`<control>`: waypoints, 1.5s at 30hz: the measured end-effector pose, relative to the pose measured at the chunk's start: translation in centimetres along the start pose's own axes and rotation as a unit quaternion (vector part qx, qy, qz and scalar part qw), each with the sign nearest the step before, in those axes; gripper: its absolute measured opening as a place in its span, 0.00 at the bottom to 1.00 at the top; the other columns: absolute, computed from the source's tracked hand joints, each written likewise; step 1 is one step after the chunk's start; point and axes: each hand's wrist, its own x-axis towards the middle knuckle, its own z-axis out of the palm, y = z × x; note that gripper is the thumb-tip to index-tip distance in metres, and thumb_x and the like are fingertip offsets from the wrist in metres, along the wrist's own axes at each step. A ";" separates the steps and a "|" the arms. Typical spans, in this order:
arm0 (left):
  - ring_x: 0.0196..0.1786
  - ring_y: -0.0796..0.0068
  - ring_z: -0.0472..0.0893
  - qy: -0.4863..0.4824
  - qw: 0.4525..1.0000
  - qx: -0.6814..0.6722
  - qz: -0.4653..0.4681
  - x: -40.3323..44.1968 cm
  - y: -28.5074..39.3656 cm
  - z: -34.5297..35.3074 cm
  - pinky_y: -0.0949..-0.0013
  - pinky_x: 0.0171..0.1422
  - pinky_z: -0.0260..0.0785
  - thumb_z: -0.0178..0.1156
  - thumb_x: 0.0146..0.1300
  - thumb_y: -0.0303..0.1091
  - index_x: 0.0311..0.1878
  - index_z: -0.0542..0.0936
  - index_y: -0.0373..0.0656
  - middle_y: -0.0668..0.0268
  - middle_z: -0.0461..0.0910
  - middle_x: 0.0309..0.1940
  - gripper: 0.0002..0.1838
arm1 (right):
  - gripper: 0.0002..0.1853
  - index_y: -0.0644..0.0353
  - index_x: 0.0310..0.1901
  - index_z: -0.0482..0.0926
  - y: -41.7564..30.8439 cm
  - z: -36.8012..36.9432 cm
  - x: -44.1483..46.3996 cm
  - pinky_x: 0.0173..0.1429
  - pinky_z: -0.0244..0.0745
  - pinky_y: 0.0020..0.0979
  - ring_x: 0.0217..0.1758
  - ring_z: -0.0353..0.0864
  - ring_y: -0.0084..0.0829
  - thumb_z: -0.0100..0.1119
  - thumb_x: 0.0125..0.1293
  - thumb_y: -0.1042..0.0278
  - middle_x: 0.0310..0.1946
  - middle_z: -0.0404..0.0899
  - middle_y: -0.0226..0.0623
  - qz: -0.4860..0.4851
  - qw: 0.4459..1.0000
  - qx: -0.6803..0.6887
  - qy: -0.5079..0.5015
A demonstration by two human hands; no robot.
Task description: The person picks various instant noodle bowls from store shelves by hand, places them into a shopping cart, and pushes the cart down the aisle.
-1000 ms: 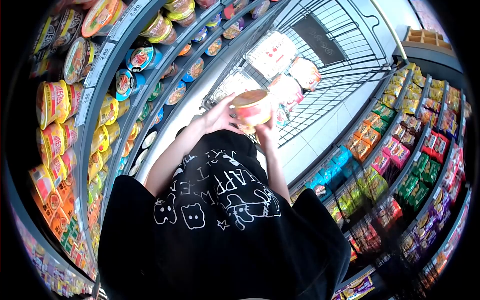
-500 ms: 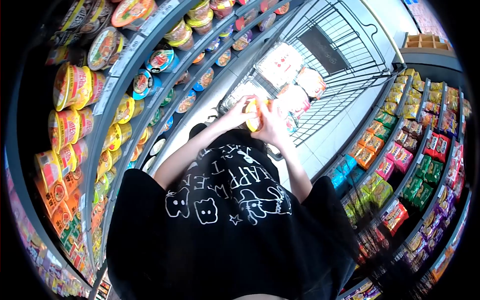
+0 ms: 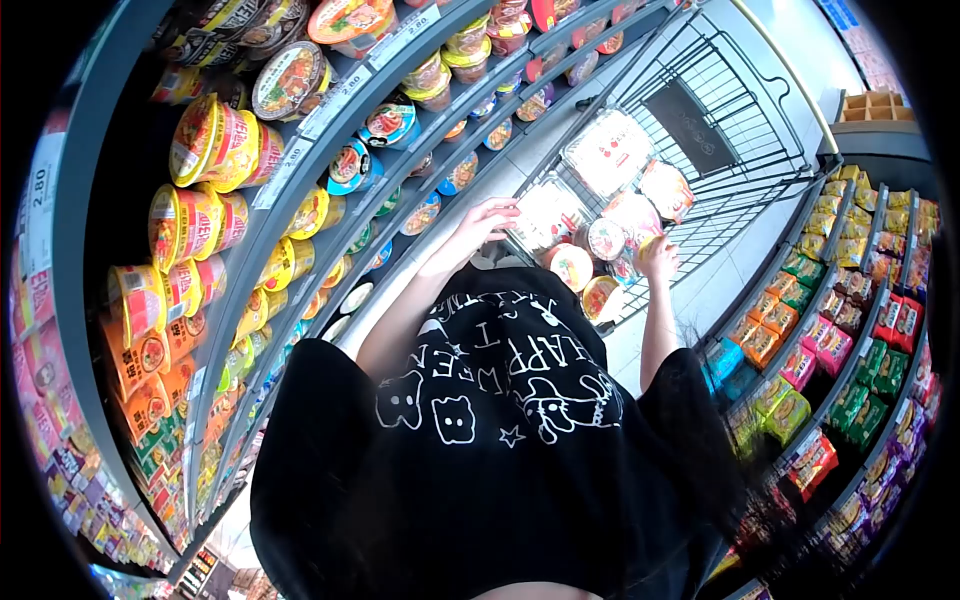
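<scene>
cups sit in your cart; your left hand and right hand are by its sides. i can't tell their grip.

L hand & R hand well apart, both arms fwd

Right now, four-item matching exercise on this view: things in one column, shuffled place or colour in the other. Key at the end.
Things
1. left hand
2. right hand
3. shirt
4. blue packets

Places or colours
A. black with white print
B. on the shelves at right
C. by the left side of the cart
D. by the cart's right side

Pairs: 1-C, 2-D, 3-A, 4-B
</scene>
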 end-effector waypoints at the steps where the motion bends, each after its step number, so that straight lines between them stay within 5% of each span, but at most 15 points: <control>1: 0.51 0.73 0.71 0.008 1.000 -0.011 -0.004 -0.3 -0.1 -0.5 0.69 0.55 0.62 0.47 0.60 0.38 0.56 0.65 0.44 0.63 0.70 0.51 0.21 | 0.48 0.57 0.61 0.48 0.2 0.7 -0.4 0.54 0.62 0.43 0.53 0.63 0.50 0.60 0.42 0.42 0.49 0.59 0.52 -0.013 0.999 -0.018 -0.025; 5: 0.52 0.71 0.71 0.055 0.998 -0.030 0.008 -1.4 -0.5 -2.0 0.69 0.55 0.62 0.46 0.61 0.39 0.56 0.65 0.43 0.62 0.70 0.51 0.20 | 0.52 0.54 0.64 0.36 -0.1 4.0 -0.9 0.60 0.54 0.49 0.62 0.51 0.55 0.58 0.45 0.42 0.62 0.44 0.57 -0.035 0.986 0.016 -0.160; 9: 0.53 0.71 0.71 0.087 0.995 -0.048 0.015 -2.3 -0.1 -2.3 0.70 0.55 0.62 0.44 0.62 0.39 0.55 0.66 0.44 0.62 0.70 0.51 0.19 | 0.54 0.51 0.65 0.34 -1.2 3.2 -0.8 0.64 0.48 0.47 0.64 0.46 0.54 0.61 0.42 0.49 0.62 0.43 0.54 0.025 0.967 0.059 -0.246; 13: 0.52 0.70 0.72 0.083 0.994 -0.067 0.021 -2.3 -0.6 -2.9 0.70 0.55 0.62 0.46 0.62 0.38 0.56 0.65 0.43 0.61 0.70 0.51 0.20 | 0.53 0.53 0.63 0.41 -1.6 2.7 -2.2 0.60 0.56 0.45 0.59 0.56 0.52 0.68 0.38 0.59 0.55 0.56 0.54 0.058 0.978 0.146 -0.135; 14: 0.53 0.69 0.71 0.084 0.994 -0.058 0.026 -2.4 -0.6 -2.9 0.69 0.55 0.62 0.46 0.62 0.39 0.56 0.65 0.43 0.60 0.70 0.51 0.20 | 0.53 0.58 0.62 0.44 -1.9 2.8 -2.7 0.60 0.57 0.44 0.57 0.59 0.52 0.67 0.36 0.56 0.53 0.56 0.54 0.070 0.984 0.127 -0.099; 19: 0.52 0.70 0.72 0.082 0.996 -0.035 0.029 -2.7 -0.8 -2.8 0.69 0.55 0.62 0.47 0.61 0.40 0.55 0.66 0.42 0.61 0.70 0.51 0.20 | 0.45 0.48 0.59 0.53 -3.3 3.0 -3.3 0.55 0.61 0.44 0.53 0.63 0.47 0.68 0.37 0.52 0.48 0.61 0.46 0.146 0.981 0.124 0.004; 27: 0.52 0.70 0.72 0.057 0.998 -0.012 0.037 -2.7 -0.9 -2.4 0.70 0.55 0.62 0.45 0.62 0.37 0.55 0.65 0.42 0.60 0.70 0.50 0.19 | 0.41 0.49 0.55 0.59 -2.9 5.6 -3.5 0.58 0.58 0.40 0.55 0.59 0.45 0.67 0.36 0.56 0.49 0.61 0.44 0.088 0.976 0.162 0.119; 37: 0.53 0.68 0.71 0.046 0.998 0.025 0.020 -2.2 -0.3 -1.9 0.69 0.56 0.61 0.45 0.62 0.37 0.55 0.65 0.42 0.60 0.69 0.51 0.19 | 0.43 0.55 0.58 0.55 -2.5 5.8 -3.0 0.60 0.54 0.43 0.57 0.58 0.48 0.66 0.40 0.53 0.53 0.59 0.51 0.032 0.966 0.213 0.142; 40: 0.50 0.71 0.72 0.056 0.998 0.039 0.011 -2.0 -0.5 -1.8 0.70 0.53 0.62 0.45 0.62 0.36 0.55 0.65 0.42 0.61 0.71 0.49 0.18 | 0.43 0.56 0.60 0.52 -3.0 3.3 -3.6 0.61 0.48 0.50 0.61 0.52 0.51 0.63 0.43 0.53 0.58 0.53 0.53 0.072 0.987 0.145 -0.019; 45: 0.47 0.75 0.73 0.061 0.997 0.045 0.014 -1.5 -1.6 -2.4 0.72 0.50 0.64 0.45 0.61 0.34 0.54 0.66 0.43 0.62 0.72 0.48 0.17 | 0.44 0.53 0.62 0.51 -3.9 5.0 -2.8 0.60 0.46 0.51 0.62 0.48 0.52 0.63 0.44 0.53 0.58 0.51 0.55 0.146 0.984 0.086 -0.049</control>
